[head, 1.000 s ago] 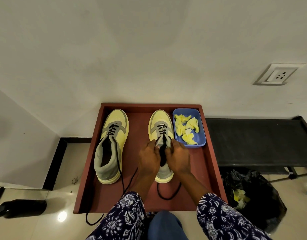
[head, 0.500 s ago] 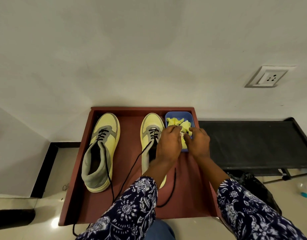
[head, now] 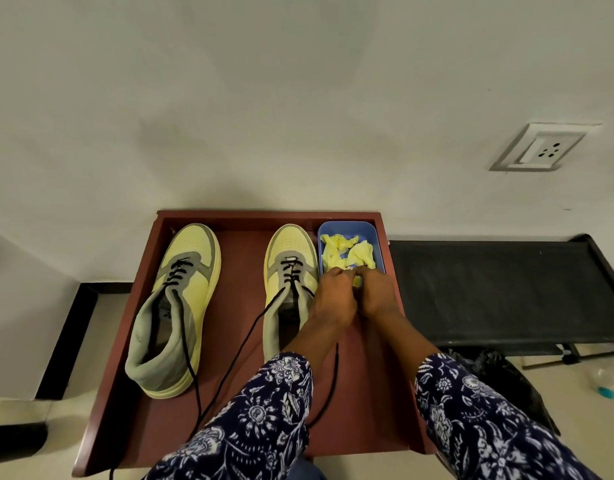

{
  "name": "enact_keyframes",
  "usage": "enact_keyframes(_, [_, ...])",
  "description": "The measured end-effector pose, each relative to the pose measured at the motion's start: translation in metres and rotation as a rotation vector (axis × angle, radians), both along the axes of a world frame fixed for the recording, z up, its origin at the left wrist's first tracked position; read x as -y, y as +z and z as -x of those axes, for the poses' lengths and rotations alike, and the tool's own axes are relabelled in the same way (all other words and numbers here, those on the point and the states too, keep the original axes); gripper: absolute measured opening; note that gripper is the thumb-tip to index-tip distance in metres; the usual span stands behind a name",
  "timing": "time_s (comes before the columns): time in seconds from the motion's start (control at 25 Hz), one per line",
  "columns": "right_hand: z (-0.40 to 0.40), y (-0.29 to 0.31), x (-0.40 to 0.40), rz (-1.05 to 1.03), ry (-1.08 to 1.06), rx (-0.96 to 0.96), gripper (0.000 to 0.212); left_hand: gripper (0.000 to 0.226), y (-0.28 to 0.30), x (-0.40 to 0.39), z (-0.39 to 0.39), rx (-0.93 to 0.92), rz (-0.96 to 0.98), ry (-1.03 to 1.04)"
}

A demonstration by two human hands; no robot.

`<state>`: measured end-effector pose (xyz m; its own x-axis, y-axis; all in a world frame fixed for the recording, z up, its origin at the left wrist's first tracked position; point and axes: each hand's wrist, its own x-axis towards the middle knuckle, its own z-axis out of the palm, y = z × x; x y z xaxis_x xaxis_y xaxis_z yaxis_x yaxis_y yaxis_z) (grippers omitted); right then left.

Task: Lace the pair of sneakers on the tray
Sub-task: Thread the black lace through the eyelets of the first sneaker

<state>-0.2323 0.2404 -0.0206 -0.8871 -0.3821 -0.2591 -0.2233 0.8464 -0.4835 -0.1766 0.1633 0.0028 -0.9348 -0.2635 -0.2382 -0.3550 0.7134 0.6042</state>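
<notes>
Both hands meet at the near end of the blue tub (head: 347,228) on the tray (head: 250,220): left hand (head: 333,299) and right hand (head: 378,292) curl together, seemingly pinching yellow scraps (head: 347,252). The right sneaker (head: 288,271), laces (head: 250,330) loose, lies just left of them, long axis pointing away; the left hand is nearer.

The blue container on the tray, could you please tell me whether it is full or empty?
Partly full: the blue container holds several crumpled yellow pieces over most of its floor, none rising above its rim.
</notes>
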Motion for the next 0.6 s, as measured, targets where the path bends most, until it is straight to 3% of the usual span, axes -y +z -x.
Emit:
enact_keyframes(0.4, [-0.001,0.007,0.001,0.112,-0.159,-0.043,0.026,0.039,0.000,0.007,-0.002,-0.093,-0.079,0.108])
enact_keyframes(0.6, [-0.002,0.045,0.007,0.175,-0.131,-0.121,0.019,0.039,0.019,0.017,-0.005,-0.206,-0.340,0.300])
